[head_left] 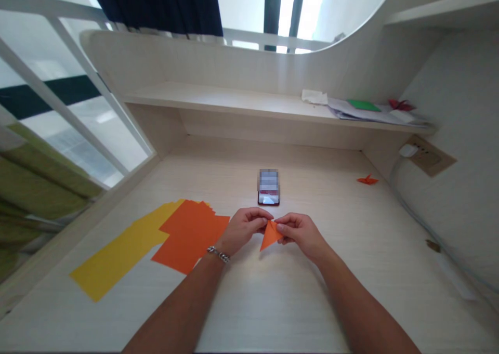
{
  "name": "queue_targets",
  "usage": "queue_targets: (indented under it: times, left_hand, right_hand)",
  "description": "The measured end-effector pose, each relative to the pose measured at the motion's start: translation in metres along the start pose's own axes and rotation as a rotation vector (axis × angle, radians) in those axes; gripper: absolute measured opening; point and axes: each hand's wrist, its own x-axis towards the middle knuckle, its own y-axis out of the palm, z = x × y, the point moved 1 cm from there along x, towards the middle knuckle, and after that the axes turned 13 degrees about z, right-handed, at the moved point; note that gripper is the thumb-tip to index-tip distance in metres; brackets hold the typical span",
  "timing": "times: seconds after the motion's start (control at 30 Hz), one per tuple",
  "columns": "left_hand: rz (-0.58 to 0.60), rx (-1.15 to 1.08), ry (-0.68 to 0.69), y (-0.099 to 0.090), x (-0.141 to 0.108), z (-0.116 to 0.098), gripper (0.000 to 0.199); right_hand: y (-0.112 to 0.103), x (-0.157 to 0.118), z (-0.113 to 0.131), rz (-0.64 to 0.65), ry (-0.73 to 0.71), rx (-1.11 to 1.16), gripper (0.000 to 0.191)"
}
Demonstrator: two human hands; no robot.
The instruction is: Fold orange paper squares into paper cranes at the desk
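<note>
A small folded piece of orange paper with a pointed lower end is just nearer the person than the dark-edged rectangular smartphone, above the pale wood-grain table. The bare left hand, a silver chain bracelet at its wrist, has its grip clamped on the paper's top; the bare right hand's grip pinches its right side. Left of the smartphone lie overlapping flat orange paper sheets and fanned yellow paper sheets; well right of it sits a small orange folded-paper figure.
</note>
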Motion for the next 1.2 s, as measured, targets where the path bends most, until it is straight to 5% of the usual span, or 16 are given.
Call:
queue_targets:
  times: [0.23,0.53,0.77,1.2]
  left_hand:
    - [-0.065,0.246,0.029,0.002,0.001,0.001,0.017]
    - [-0.063,0.236,0.055,0.004,0.001,0.004,0.020]
    - [-0.170,0.197,0.109,0.005,0.001,0.005,0.020]
    - [-0.112,0.226,0.087,0.016,0.000,0.003,0.020]
  right_hand:
    - [0.004,0.001,0.000,0.000,-0.021,-0.036,0.033]
    - [0.002,0.001,-0.001,-0.001,-0.031,-0.076,0.034]
    - [-0.001,0.000,0.005,-0.265,-0.197,-0.125,0.032]
    - [0.006,-0.002,0.009,-0.284,-0.209,-0.069,0.023]
